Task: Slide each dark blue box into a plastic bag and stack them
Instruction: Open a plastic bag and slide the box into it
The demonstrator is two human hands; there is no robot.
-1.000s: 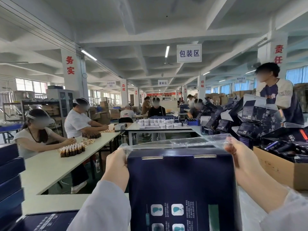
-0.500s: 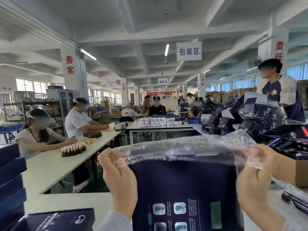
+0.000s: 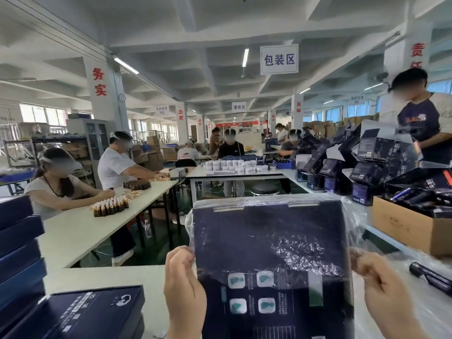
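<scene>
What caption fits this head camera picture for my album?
A left hand and right hand pinch a clear plastic bag round an upright dark blue box.

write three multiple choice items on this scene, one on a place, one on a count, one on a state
1. Where is the carton relative to the held box? A) right of it B) left of it C) under it
2. How many teal icons show on the box? A) two B) four C) six
3. What do the left hand and right hand do to the bag? A) both pinch it B) both lie flat on it C) neither touches it
Answers: 1 A, it stands past the box's right edge; 2 B, two rows of two; 3 A, each grips plastic beside the box.
</scene>
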